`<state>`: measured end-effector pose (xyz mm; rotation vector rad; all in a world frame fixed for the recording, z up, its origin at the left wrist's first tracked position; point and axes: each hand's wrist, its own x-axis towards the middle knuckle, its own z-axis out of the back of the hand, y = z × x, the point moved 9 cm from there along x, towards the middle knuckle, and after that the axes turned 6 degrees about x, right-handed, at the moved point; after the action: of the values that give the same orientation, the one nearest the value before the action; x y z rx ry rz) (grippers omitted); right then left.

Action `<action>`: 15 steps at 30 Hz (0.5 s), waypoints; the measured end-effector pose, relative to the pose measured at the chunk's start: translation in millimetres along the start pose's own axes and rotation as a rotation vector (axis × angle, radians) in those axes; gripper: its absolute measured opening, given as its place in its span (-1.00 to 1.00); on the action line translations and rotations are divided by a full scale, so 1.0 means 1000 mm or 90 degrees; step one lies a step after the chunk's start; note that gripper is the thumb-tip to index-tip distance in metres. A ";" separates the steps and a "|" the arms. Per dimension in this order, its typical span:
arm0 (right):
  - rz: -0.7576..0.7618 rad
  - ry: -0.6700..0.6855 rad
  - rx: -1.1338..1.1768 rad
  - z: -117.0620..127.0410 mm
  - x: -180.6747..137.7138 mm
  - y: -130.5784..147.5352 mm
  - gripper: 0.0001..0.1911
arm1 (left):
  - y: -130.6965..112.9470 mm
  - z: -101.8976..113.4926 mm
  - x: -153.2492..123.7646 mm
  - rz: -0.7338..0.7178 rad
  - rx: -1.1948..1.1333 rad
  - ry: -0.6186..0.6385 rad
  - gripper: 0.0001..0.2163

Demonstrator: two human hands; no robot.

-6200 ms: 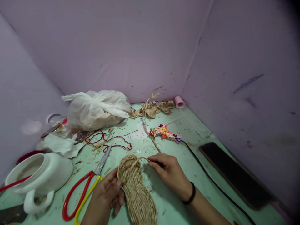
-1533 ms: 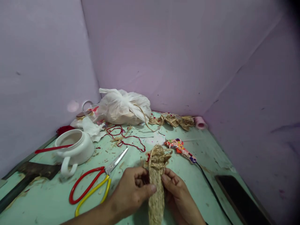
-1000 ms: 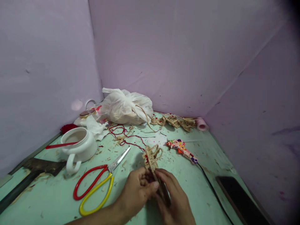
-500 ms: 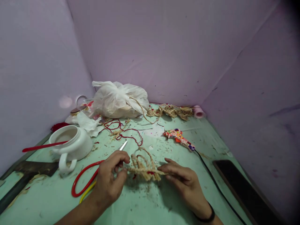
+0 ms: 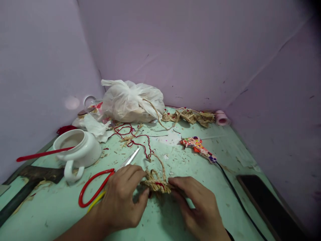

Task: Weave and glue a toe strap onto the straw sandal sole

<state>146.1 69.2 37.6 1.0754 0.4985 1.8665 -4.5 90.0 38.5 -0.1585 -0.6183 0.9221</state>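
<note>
One tan looped fibre-cord piece (image 5: 157, 184) with red strip is held over pale-green tabletop (image 5: 62, 207) | left hand (image 5: 125, 194) pinches its left end | right hand (image 5: 199, 204) pinches its right end | red-and-yellow-handled metal scissors (image 5: 129, 158) lie beside left hand

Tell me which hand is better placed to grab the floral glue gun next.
Probably the right hand: it is nearer the floral glue gun, while the left hand is farther off, partly covering the scissors. Both hands hold the braided straw piece.

Two hands (image 5: 122, 195) (image 5: 200, 204), one pot (image 5: 91, 150)
</note>
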 end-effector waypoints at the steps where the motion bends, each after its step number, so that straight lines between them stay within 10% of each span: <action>1: 0.016 -0.001 -0.005 -0.002 0.002 0.003 -0.63 | -0.001 0.004 0.000 0.000 -0.004 -0.029 -0.75; 15: 0.070 -0.006 -0.015 -0.005 0.006 0.016 -0.79 | -0.036 0.003 0.006 -0.154 0.020 -0.093 -0.81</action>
<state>132.4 67.0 48.7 1.1152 0.4193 1.9569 21.7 72.9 57.3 0.0129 -0.7400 0.7123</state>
